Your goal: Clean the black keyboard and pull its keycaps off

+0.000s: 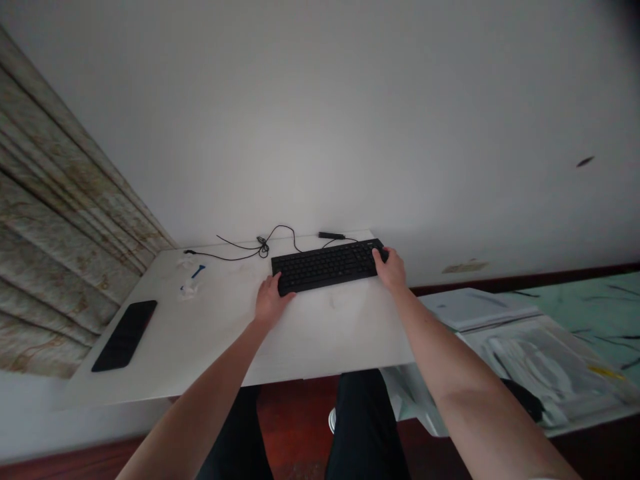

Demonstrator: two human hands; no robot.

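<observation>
- The fingers of the left hand (270,300) lie spread against the near left corner of the slim black keyboard (325,267); whether they grip it or only touch it cannot be told.
- The fingers of the right hand (390,269) curl over the keyboard's right end, holding it lightly from above.
- The keyboard sits near the far edge of the white worktop (210,347), slightly angled, with its right end close to the worktop's right edge; a steady two-handed hold at both ends keeps it level.
- Behind it, a thin black cable (263,248) loops and tangles, ending in a black cylindrical plug (331,235); the loops could snag if dragged.
- Open worktop lies in front of the keyboard and to its left, up to a small blue object (198,271), white scraps (189,289) and a black smartphone (124,335).
- Beyond the right edge, pale papers (475,309) lie lower down.
</observation>
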